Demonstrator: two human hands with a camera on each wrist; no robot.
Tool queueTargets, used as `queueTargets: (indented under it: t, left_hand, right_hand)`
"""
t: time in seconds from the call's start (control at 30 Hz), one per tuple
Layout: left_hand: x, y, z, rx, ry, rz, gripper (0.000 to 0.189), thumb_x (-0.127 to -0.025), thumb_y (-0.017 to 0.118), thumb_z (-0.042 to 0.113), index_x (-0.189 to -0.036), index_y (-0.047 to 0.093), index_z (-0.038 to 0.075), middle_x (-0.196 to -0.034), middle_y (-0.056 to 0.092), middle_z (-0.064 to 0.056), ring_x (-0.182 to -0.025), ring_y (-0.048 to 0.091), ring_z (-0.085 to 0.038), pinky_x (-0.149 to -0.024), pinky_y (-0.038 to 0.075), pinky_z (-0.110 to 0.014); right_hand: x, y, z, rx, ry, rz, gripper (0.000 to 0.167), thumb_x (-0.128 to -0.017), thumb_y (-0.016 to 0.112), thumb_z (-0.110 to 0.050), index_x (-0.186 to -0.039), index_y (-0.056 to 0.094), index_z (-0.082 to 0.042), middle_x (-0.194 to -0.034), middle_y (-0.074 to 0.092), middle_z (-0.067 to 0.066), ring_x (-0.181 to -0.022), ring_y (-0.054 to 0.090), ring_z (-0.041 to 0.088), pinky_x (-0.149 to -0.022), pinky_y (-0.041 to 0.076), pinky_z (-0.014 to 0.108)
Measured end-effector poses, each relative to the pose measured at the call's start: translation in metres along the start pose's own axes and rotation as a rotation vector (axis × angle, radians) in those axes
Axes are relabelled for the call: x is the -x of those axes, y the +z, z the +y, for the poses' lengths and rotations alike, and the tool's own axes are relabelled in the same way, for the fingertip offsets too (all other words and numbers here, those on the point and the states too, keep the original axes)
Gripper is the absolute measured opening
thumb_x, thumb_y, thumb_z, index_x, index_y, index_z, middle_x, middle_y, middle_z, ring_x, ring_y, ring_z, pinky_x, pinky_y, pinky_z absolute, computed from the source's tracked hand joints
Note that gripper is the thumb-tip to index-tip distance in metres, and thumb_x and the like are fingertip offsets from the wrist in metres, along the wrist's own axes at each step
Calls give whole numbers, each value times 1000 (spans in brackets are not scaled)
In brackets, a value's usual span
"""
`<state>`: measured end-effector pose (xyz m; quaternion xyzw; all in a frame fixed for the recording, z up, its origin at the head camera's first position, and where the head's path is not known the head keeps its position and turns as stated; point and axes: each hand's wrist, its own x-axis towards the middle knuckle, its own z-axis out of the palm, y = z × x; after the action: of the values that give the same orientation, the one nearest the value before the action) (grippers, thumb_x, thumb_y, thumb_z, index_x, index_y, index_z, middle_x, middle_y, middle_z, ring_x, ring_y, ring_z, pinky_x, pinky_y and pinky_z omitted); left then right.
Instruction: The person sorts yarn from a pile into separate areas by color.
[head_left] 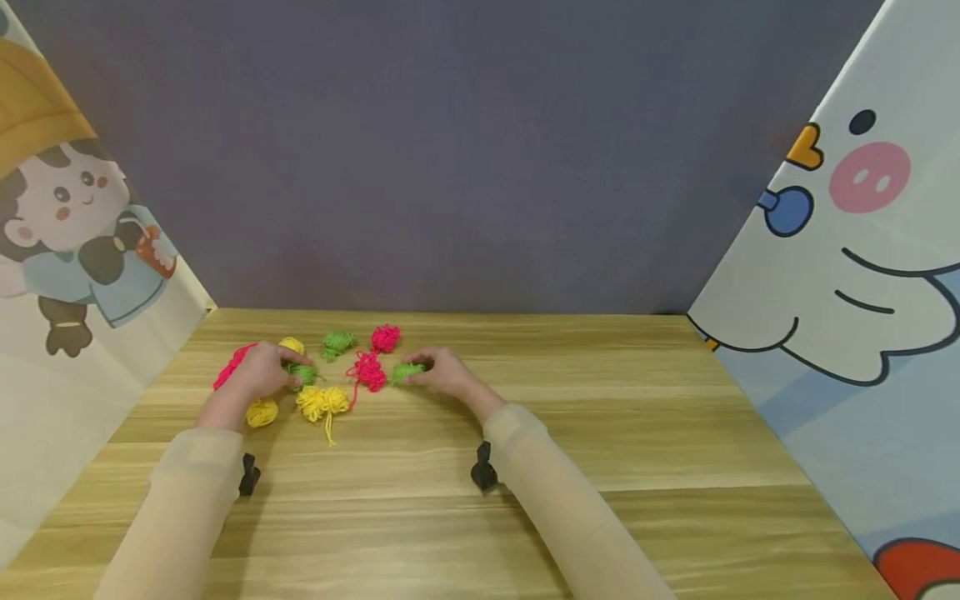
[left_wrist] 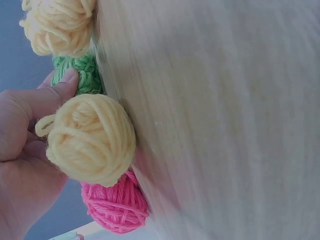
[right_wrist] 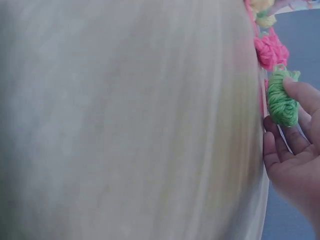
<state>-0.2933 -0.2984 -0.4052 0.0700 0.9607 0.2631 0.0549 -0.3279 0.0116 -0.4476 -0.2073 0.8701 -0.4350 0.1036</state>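
Crossing the lower frame, pale sleeves (head_left: 176, 512) lead to the left hand (head_left: 260, 372), left of centre, thumb and fingers pinching a green ball (head_left: 302, 374), and the right hand (head_left: 446, 372), just below centre, likewise pinching a second green ball (head_left: 404, 372). Pink yarn (head_left: 369, 372) lies between; grey wall (head_left: 465, 167) fills the top.

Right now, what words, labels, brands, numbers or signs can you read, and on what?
None readable.
White cartoon-printed left panel, white-and-blue cartoon-printed right panel: drawings only.
Green yarn bundle in the right hand: no label visible.
Black object by right wrist: too small to tell.
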Motion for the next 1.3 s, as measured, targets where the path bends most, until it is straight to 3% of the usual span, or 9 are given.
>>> queueTargets:
  t: [0.2, 0.37, 0.47, 0.8, 1.3]
  left_hand:
    - [-1, 1, 1, 0, -4, -9, 32, -80, 73, 6, -111, 69, 3, -121, 57, -29, -105, 53, -39, -77, 45, -41]
    - [-1, 0, 3, -23, 18, 3, 30, -79, 72, 5, -109, 69, 1, -119, 59, -29, -112, 50, -46, -91, 44, -55]
    - [-2, -1, 4, -27, 19, 5, 30, -79, 72, 4, -109, 69, 1, -119, 59, -29, -115, 48, -48, -95, 41, -58]
    - [1, 0, 3, -24, 27, 7, 30, -78, 74, 5, -108, 70, 1, -118, 59, -30, -115, 46, -50, -95, 40, -59]
    - [2, 0, 4, -16, 23, -7, 30, -78, 73, 2, -108, 70, 0, -118, 59, -29, -110, 52, -44, -84, 47, -49]
  right_hand:
    - [4, -9, -3, -65, 10, -17, 36, -82, 74, -18, -117, 67, -13, -115, 64, 6, -100, 58, 16, -82, 50, 25]
    - [8, -24, -5, -137, 0, -24, 37, -83, 73, -15, -118, 65, -9, -115, 63, 7, -101, 57, 17, -84, 49, 26]
    - [12, -34, -6, -117, -8, -13, 36, -84, 72, -16, -118, 65, -10, -114, 64, 6, -101, 57, 18, -85, 49, 26]
    - [24, -67, -6, -31, -63, 22, 37, -83, 72, -15, -119, 65, -9, -118, 63, 7, -102, 59, 20, -85, 51, 29]
    - [53, -124, 5, -27, -19, 61, 40, -84, 72, -17, -122, 63, -9, -118, 62, 10, -104, 59, 25, -82, 54, 34]
